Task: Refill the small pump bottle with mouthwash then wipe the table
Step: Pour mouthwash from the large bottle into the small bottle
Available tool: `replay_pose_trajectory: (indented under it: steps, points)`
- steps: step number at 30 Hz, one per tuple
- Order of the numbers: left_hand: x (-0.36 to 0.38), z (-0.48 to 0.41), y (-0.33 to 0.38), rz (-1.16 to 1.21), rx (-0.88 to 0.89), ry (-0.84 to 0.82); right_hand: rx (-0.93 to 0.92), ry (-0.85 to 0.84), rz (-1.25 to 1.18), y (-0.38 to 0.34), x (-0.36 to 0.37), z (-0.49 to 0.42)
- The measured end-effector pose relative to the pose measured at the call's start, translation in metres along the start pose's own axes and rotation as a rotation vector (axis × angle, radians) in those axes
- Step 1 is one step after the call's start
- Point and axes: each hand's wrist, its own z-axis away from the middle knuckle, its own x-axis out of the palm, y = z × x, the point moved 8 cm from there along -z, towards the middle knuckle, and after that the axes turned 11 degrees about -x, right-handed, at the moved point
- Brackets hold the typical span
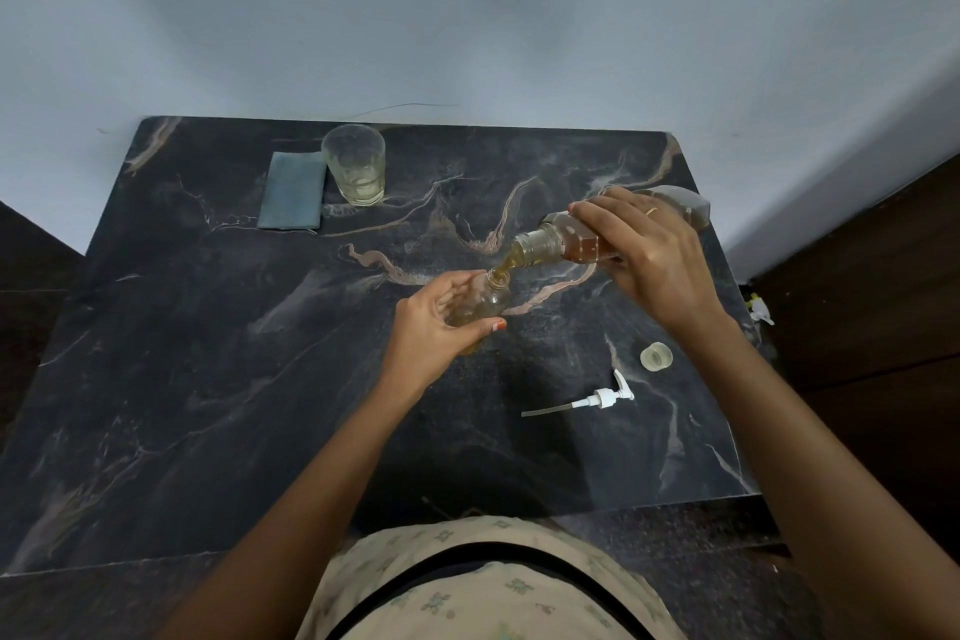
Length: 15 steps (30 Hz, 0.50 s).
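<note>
Pour on: the right hand (649, 244) is wrapped round the big mouthwash bottle (550, 242), tipped nearly flat. Its long axis runs from the right edge of the worktop (208, 379) down-left toward the centre, neck just above the open mouth of the small pump bottle (485, 299). An amber stream bridges the two. The left hand (436, 322) clasps the small bottle upright near the middle, partly filled. The pump head (602, 399) lies loose toward the near right corner — the cloth (291, 190) sits by the far left corner.
</note>
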Motion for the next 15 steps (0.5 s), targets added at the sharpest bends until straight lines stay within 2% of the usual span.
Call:
replay_pose_trajectory:
  steps: [15]
  points:
    - [0.0002, 0.0012, 0.0003, 0.006, 0.009, 0.008, -0.048, 0.044, 0.029, -0.0033, -0.0058, -0.0008]
